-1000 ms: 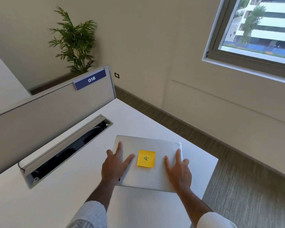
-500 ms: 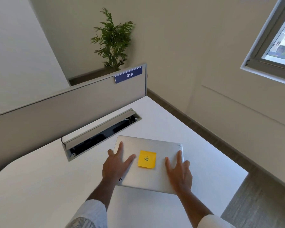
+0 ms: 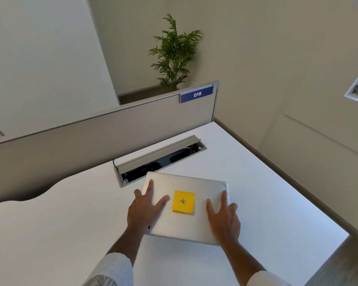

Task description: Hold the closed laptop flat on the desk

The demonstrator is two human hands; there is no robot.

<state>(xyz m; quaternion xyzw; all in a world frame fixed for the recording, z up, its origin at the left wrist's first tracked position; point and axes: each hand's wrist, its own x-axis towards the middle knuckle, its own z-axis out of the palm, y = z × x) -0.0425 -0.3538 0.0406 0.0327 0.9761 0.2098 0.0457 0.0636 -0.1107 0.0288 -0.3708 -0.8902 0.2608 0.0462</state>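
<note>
Left hand [image 3: 144, 211] flat on the left part of a closed silver laptop [image 3: 186, 207], fingers spread and straight, thumb angled toward the yellow sticky note [image 3: 183, 201]; no grip closed round anything, only palm and fingertips pressing down. Right hand [image 3: 223, 218] likewise flat on the right part of the lid, fingers straight, outermost finger at the right edge. Grip on both sides apart, nothing pinched or clamped. Laptop lying closed on the white surface [image 3: 277, 193], turned slightly askew, far left corner just beside the open cable tray [image 3: 159, 159], near edge toward the sleeves. Sticky note centred on the lid between the two hands, marked with a handwritten letter. Beyond the tray, a grey divider panel [image 3: 103, 131] with a blue label reading 018 [image 3: 196, 94], and a potted palm [image 3: 175, 52] in the corner behind it.

Likely risks: smooth lid under flat palms, so a sideways slip if pushed; far corner possibly catching on the tray's edge; note peeling loose if brushed by either thumb
</note>
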